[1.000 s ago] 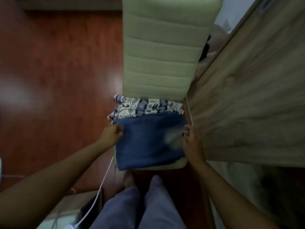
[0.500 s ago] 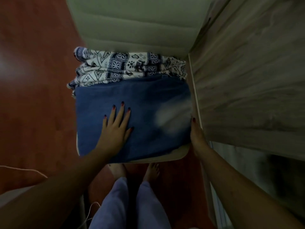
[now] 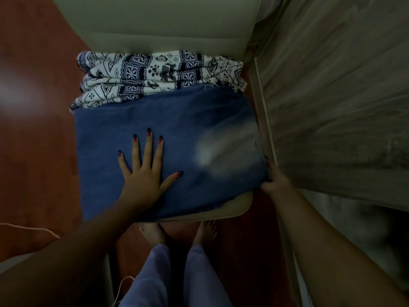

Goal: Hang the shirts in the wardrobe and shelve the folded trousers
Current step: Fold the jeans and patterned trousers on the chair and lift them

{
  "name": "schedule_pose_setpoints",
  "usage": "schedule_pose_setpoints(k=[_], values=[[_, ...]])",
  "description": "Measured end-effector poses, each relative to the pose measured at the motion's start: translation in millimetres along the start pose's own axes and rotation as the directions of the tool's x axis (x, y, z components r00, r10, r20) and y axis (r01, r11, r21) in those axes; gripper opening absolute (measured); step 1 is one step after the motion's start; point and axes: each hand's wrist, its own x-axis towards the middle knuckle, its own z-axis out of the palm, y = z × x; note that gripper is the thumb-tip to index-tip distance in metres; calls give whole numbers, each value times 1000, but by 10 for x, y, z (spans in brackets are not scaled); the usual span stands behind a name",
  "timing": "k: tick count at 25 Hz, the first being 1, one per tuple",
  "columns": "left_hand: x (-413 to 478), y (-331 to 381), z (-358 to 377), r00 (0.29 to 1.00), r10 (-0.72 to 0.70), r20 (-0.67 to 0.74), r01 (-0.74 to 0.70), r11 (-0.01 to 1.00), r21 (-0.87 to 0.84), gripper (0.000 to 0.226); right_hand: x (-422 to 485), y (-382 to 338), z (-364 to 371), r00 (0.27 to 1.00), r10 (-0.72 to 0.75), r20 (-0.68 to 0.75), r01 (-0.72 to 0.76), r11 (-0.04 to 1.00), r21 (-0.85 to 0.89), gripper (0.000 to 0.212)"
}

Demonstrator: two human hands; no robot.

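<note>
The left hand [image 3: 143, 180] lies flat, fingers spread, on the folded jeans [image 3: 199, 120] (atop a chair [image 3: 239, 208]); the right hand [image 3: 276, 180] grips their right edge.

folded blue jeans [image 3: 177, 134] flat on chair [image 3: 155, 23], b/w patterned trousers [image 3: 155, 74] behind

blue folded jeans [image 3: 168, 134], white navy-patterned trousers [image 3: 155, 74], cream chair [image 3: 155, 21]
</note>
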Motion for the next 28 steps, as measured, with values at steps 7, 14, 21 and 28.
schedule_pose_setpoints(k=[7,14,21,28], values=[[40,-31,-174,989,-9,147,22,996,-83,90,-586,-43,-37,913,-404,-50,407,906,116,27],[40,-351,-1184,916,-89,391,401,204,-893,50,-1623,221,605,418,-891,177,863,329,-384,65],[-176,-1031,-1488,880,54,471,451,-403,-796,95,-1427,1107,1166,382,-380,842,808,-304,-504,60],[-344,-1317,-1048,850,-176,497,493,-65,-867,42,-1129,1461,1093,420,-88,903,648,-668,-366,65]])
